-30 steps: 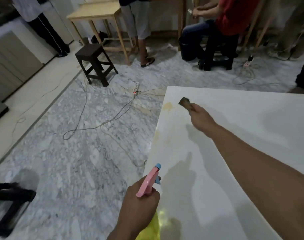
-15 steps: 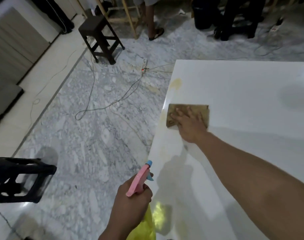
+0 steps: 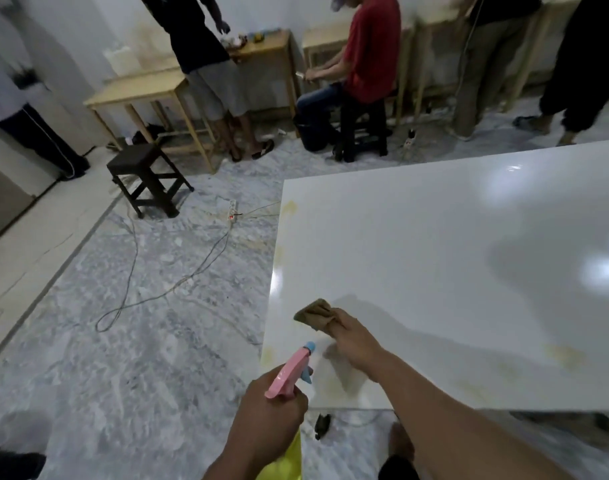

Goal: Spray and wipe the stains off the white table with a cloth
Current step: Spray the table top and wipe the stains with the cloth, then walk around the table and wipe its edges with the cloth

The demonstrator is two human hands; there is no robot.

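The white table [image 3: 434, 258] fills the right half of the view. Yellowish stains show at its far left corner [image 3: 289, 207], along the left edge, and near the front edge at the right [image 3: 566, 355]. My right hand [image 3: 356, 337] grips a bunched brown cloth [image 3: 313, 313] just above the table near its front left corner. My left hand [image 3: 268, 417] holds a spray bottle with a pink trigger head [image 3: 289, 374], blue nozzle and yellow body, off the table's front left corner, nozzle pointing toward the table.
A dark stool [image 3: 147, 178] stands on the marble floor to the left, with a power strip [image 3: 232, 211] and cables trailing toward the table. Several people stand or sit by wooden tables [image 3: 150, 88] along the back wall. A small dark object [image 3: 322, 424] lies under the table's front edge.
The cloth was pressed flat on the table near the left edge; now it is bunched in my right hand and drawn back toward the front corner. The camera has tilted up.
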